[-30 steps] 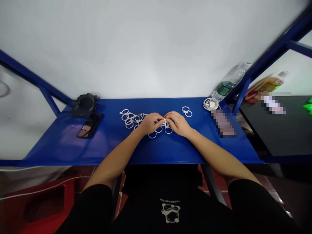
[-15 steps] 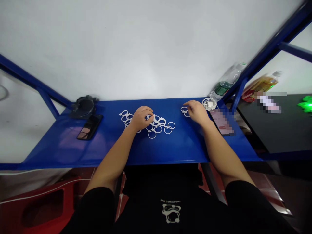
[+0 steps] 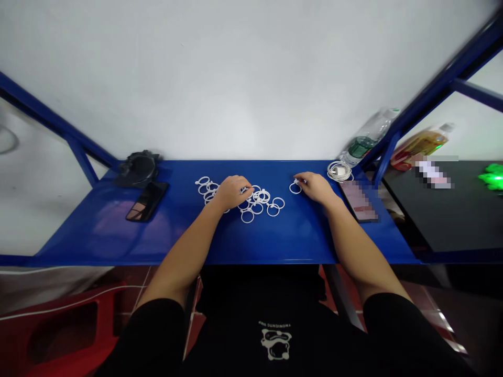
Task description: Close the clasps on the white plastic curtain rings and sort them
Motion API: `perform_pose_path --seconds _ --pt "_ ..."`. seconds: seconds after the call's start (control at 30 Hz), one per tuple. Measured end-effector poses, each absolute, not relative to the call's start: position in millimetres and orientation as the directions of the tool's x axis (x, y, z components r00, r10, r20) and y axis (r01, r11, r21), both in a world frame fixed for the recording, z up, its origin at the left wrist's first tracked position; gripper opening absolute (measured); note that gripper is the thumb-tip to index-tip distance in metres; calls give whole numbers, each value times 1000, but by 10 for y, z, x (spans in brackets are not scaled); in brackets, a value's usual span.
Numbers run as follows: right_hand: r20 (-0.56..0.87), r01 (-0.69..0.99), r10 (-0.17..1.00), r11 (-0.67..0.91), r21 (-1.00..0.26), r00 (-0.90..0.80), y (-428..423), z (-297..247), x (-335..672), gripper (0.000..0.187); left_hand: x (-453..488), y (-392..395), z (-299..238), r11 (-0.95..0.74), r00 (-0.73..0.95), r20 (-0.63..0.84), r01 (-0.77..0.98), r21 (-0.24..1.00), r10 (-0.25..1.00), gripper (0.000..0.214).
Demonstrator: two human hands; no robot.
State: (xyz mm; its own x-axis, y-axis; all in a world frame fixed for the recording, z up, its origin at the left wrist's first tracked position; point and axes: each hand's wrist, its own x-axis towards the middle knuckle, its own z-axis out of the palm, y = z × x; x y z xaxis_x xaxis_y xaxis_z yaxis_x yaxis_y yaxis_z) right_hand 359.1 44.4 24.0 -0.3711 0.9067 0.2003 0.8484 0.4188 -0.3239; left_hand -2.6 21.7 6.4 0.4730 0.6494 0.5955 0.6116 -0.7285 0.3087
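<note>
Several thin white rings (image 3: 247,215) with small knobs lie in a loose, overlapping pile on the blue tabletop (image 3: 267,241). Over the middle of this pile, my left hand (image 3: 232,191) has its fingers curled and pinched on a white ring (image 3: 243,189); part of it and of the pile is hidden under the hand. To the right, apart from the pile, my right hand (image 3: 314,186) pinches another white ring (image 3: 295,187) by its knobbed top, close to the tabletop. The right fingertips partly cover that knob.
A black phone (image 3: 146,201) and a dark strap-like object (image 3: 139,168) lie at left. At right are a coiled white cable (image 3: 339,171), a pinkish phone (image 3: 357,201) and a plastic bottle (image 3: 369,137). A blue metal frame (image 3: 387,152) borders the table; a white wall (image 3: 243,78) stands behind.
My right hand has come down slightly toward me, and its fingers have closed on the ring. My left hand has stayed over the pile, with only a small shift. The view has moved slightly.
</note>
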Motion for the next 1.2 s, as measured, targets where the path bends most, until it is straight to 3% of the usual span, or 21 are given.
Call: perform_pose_path --seconds 0.2,0.33,0.53,0.7,0.97,1.2 --pt "440 643 849 516 -566 -293 268 282 3305 27 132 111 146 -757 474 617 556 343 628 18" --pt "456 413 846 532 -739 -275 -30 330 2948 29 314 -23 217 -806 428 703 461 371 568 16" --pt "390 244 841 495 -834 -374 -236 337 2694 32 386 -92 234 -823 462 696 445 354 549 20" --pt "350 233 843 468 -853 -409 -205 350 2722 31 370 -56 182 -830 464 705 445 337 536 24" --pt "275 169 867 371 -913 -416 -198 344 2737 34 440 -112 196 -805 432 681 361 470 591 23" --pt "231 121 882 304 -945 -412 -160 276 2717 34 450 -106 215 -803 409 692 346 486 595 22"
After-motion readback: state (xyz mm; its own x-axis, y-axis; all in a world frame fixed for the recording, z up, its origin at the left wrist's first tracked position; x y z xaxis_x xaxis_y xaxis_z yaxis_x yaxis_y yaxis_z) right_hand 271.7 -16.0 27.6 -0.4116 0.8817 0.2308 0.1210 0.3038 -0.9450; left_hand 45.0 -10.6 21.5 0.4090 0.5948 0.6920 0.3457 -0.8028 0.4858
